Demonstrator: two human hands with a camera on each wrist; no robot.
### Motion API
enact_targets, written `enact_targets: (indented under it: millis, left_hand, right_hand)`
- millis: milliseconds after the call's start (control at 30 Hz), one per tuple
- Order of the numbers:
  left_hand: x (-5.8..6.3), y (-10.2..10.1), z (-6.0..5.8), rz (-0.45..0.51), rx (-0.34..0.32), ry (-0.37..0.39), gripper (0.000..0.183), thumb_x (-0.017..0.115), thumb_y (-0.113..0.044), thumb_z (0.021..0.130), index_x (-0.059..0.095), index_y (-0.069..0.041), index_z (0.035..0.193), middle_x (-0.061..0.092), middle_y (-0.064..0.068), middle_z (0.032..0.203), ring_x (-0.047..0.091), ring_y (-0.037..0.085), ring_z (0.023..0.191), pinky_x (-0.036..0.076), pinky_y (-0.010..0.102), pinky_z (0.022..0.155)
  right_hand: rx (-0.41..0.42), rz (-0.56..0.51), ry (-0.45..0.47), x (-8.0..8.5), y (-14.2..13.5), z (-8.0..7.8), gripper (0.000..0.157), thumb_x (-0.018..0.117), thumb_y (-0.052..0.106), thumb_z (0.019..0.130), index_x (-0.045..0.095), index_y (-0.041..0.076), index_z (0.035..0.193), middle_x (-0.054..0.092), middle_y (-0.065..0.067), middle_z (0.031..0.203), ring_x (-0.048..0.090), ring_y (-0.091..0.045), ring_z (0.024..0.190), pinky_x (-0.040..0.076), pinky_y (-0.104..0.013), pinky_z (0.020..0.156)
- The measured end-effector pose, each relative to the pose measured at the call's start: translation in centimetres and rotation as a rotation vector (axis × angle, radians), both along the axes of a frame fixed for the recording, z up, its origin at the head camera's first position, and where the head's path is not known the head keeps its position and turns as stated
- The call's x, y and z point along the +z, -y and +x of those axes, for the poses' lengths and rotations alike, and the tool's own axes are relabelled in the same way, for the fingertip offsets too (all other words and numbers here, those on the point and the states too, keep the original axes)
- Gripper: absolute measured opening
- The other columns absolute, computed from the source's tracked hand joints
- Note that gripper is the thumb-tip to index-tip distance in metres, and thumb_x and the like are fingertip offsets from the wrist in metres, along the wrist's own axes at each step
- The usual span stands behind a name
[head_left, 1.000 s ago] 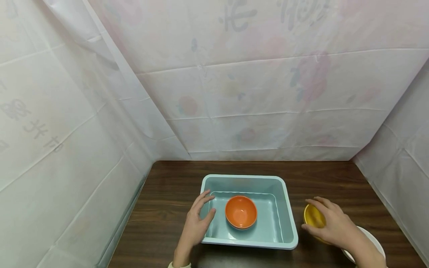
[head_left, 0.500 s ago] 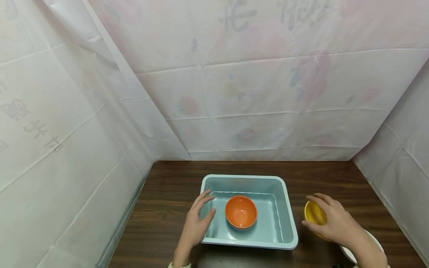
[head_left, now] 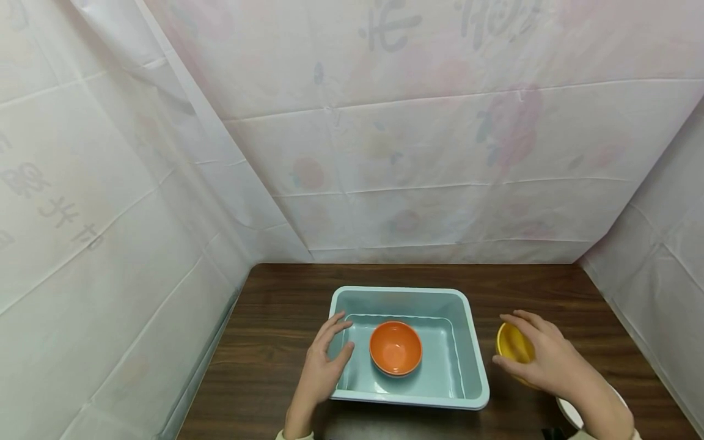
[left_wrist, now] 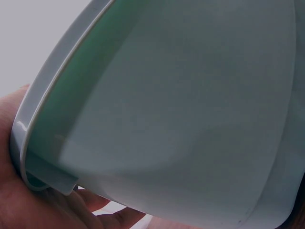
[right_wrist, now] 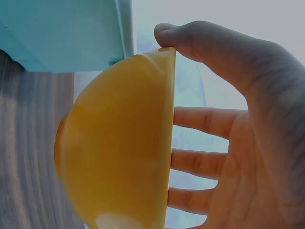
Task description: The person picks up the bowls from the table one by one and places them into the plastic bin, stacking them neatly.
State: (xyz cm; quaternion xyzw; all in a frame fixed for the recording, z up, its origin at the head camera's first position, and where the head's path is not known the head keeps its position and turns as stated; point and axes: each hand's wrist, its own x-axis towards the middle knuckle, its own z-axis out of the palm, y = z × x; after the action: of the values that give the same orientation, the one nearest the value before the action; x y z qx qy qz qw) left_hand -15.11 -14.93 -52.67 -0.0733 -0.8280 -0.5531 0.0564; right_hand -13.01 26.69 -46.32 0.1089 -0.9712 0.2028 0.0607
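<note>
My right hand [head_left: 550, 360] holds a yellow bowl [right_wrist: 119, 143] across its rim, to the right of the basin. In the right wrist view the thumb is on one side of the rim and the fingers reach across to the far side. The bowl appears raised off the table. My left hand [head_left: 324, 363] is at the left rim of a pale blue-green basin [head_left: 409, 400], fingers spread and thumb apart. In the left wrist view that rim lies against the hand. An orange bowl [head_left: 396, 348] sits inside the basin, with a paler edge showing beneath it.
A white dish [head_left: 570, 412] is partly hidden under my right forearm. A small black object [head_left: 552, 434] shows at the bottom edge. The dark wooden table [head_left: 286, 305] is enclosed by pale printed sheets [head_left: 407, 153] at the back and sides.
My right hand and the yellow bowl have moved up slightly in the head view, with a slight shift left. The left hand, basin and orange bowl have stayed put.
</note>
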Motion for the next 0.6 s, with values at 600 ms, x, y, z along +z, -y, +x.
enact_targets:
  millis: [600]
  left_hand:
    - [0.0,0.0,0.0,-0.009,-0.006,0.008,0.035,0.072,-0.016,0.097,0.067,-0.029,0.129,0.051,-0.003,0.156,0.043,0.026,0.148,0.036,0.061,0.116]
  right_hand:
    - [0.002,-0.075,-0.016,2.1,1.1,-0.4,0.079,0.086,0.051,0.079,0.057,0.010,0.142,0.050,-0.027,0.146,0.048,-0.060,0.124,0.043,-0.080,0.089]
